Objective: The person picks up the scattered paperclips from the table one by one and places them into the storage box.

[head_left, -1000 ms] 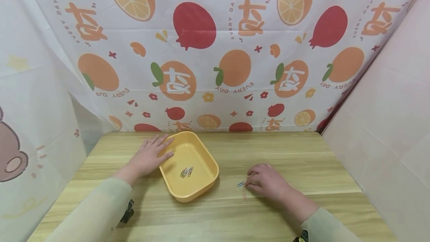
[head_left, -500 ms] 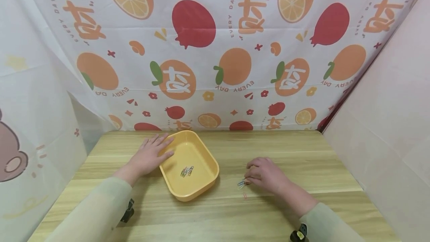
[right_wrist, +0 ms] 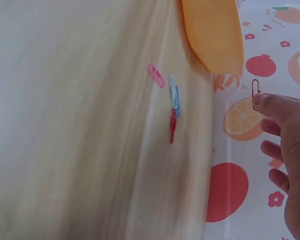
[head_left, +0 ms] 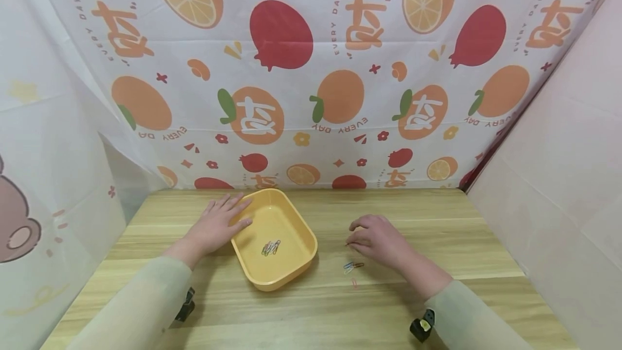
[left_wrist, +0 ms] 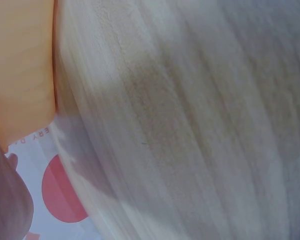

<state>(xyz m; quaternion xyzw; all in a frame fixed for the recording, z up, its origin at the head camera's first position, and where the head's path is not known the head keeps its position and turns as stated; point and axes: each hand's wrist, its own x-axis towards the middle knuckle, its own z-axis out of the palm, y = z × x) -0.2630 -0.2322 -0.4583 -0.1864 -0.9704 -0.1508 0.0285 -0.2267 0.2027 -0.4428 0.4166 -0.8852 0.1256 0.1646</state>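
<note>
In the head view, my right hand (head_left: pixel 376 239) is raised over the table and pinches a red paper clip (right_wrist: pixel 253 90) between thumb and fingertip. Below it lie a white paper clip (right_wrist: pixel 172 82), a blue paper clip (right_wrist: pixel 177 102) and a red paper clip (right_wrist: pixel 173 127), close together. A pink paper clip (right_wrist: pixel 156 75) lies a little apart from these. My left hand (head_left: pixel 216 226) rests with spread fingers on the left rim of a yellow tray (head_left: pixel 293 226). Several paper clips (head_left: pixel 270 248) lie in a small heap inside the tray.
The wooden table (head_left: pixel 389 307) carries the tray at centre left. A fruit-print curtain (head_left: pixel 311 96) stands along the back edge, and pale cloth walls (head_left: pixel 559 177) close off both sides. Each wrist wears a dark strapped device (head_left: pixel 423 325).
My right hand has lifted a red paper clip off the table and moved slightly up and left, away from the remaining clips. My left hand and the tray have stayed in place.
</note>
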